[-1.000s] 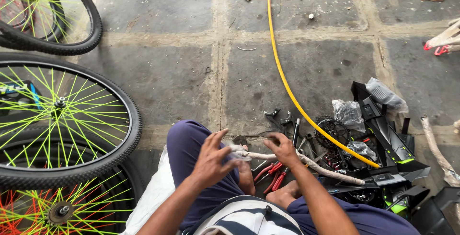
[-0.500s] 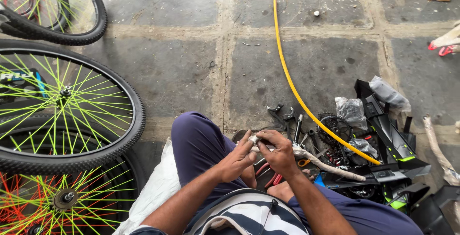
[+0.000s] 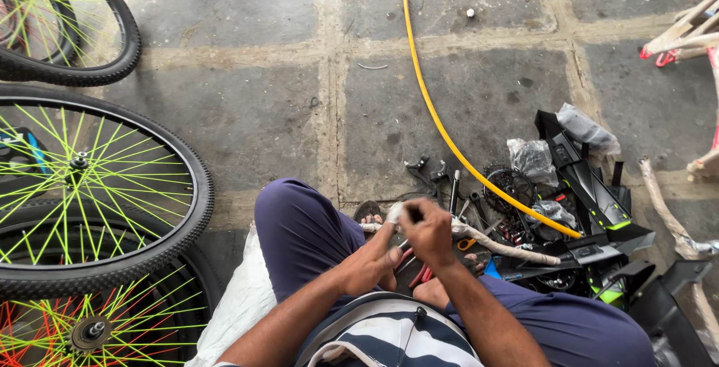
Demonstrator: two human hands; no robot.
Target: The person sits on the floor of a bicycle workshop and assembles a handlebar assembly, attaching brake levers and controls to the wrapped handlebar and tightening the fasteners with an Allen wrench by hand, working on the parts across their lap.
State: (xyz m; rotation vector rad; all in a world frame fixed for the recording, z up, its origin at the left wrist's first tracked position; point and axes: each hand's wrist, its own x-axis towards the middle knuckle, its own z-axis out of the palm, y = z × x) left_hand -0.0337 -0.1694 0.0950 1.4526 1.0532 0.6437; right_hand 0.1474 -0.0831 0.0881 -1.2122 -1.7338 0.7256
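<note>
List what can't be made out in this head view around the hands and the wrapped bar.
- Wrapped bar: the right hand hides its near end.
- Left hand: the right hand covers its fingertips, so its hold is unclear.
- Tools under the hands: mostly covered.
- Lowest wheel: cut by the frame edge.

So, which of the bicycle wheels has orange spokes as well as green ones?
The wheel at the bottom left corner, partly under the big wheel. The other wheels show only green spokes.
</note>
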